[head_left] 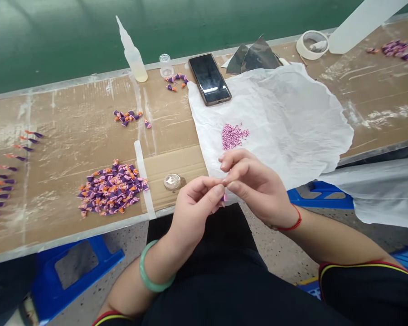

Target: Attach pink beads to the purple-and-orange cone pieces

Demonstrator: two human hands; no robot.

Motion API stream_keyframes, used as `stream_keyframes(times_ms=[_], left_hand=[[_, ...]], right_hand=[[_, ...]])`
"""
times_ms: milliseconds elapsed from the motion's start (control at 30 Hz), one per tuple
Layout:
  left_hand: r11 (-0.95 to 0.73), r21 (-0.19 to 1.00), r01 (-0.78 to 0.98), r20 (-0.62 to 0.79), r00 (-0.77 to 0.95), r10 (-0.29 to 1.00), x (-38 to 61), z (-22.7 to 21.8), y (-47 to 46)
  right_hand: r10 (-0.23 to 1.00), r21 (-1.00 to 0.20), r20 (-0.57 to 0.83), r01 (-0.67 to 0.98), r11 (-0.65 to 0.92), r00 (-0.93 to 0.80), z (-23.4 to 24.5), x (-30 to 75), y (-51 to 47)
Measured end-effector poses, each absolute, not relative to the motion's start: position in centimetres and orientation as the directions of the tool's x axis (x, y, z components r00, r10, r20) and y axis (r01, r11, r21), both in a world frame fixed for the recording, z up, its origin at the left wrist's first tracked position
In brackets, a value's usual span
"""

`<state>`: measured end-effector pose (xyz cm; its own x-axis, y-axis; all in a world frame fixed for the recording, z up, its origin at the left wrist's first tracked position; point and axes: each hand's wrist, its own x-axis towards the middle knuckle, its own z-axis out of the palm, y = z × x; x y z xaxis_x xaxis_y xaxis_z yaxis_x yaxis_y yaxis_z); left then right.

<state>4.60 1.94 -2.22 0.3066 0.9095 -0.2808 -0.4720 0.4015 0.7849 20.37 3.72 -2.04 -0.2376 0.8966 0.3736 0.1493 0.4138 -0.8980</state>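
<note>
My left hand (196, 201) pinches a small purple and pink piece (225, 198), mostly covered by the fingertips. Thumb and forefinger of my right hand (260, 185) are pressed together against it; whatever they hold is too small or hidden to make out. Just beyond the fingers, a little heap of tiny pink bits (234, 136) lies on a white sheet (292, 122). Left of my hands sits a small round clear dish (172, 181) on cardboard. Further left is a large pile of purple, pink and orange pieces (112, 189).
A squeeze bottle (133, 59), a small clear cup (166, 65), a phone (211, 79) and a tape roll (313, 44) stand or lie along the back. Smaller clusters of pieces (127, 117) and a row of slim pieces (2, 190) lie leftward. Blue stools (75, 267) are below the table.
</note>
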Motion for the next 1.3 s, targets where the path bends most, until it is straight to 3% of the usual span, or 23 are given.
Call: stream_keyframes(times_ms=[100, 267, 533, 667, 800, 900, 1033, 1133, 1300], left_hand=[[0.226, 0.897, -0.38, -0.163, 0.19, 0.968, 4.6, -2.2, 1.7], [0.01, 0.989, -0.147, -0.001, 0.061, 0.998, 4.7, -3.0, 1.0], [-0.301, 0.938, 0.171, 0.308, -0.015, 0.951, 4.8, -4.2, 0.9], [-0.33, 0.918, 0.221, 0.342, -0.017, 0.94, 4.7, -4.0, 1.0], [-0.255, 0.956, 0.145, 0.26, -0.014, 0.966, 4.4, -4.0, 0.8], [-0.132, 0.99, 0.051, 0.13, 0.041, 0.991, 3.9, -3.4, 0.8], [-0.039, 0.999, 0.033, 0.033, 0.155, 0.987, 3.0, -2.1, 1.3], [-0.082, 0.989, 0.12, 0.048, 0.257, 0.965, 2.3, -1.3, 1.7], [-0.229, 0.932, 0.281, 0.099, 0.411, 0.906, 1.4, -0.7, 2.2]], right_hand=[[0.958, -0.967, 0.25, 0.021, 0.255, -0.14, -2.7, 19.1, 2.8], [0.99, -0.988, 0.14, -0.072, 0.139, -0.011, -3.4, 17.6, 1.7], [0.999, -0.981, 0.03, -0.189, 0.035, 0.033, -3.3, 16.5, 1.2], [1.0, -0.979, -0.006, -0.205, -0.001, 0.021, -3.2, 16.1, 1.1], [1.0, -0.972, -0.007, -0.233, -0.007, 0.002, -3.6, 16.2, 0.9], [0.997, -0.988, 0.043, -0.154, 0.032, -0.072, -3.2, 17.4, 1.4], [0.955, -0.962, 0.159, 0.176, 0.207, -0.248, -1.3, 19.4, 2.7], [0.905, -0.891, 0.181, 0.326, 0.316, -0.385, 0.1, 20.4, 3.4], [0.848, -0.829, 0.138, 0.409, 0.382, -0.512, 0.7, 20.9, 3.5]])
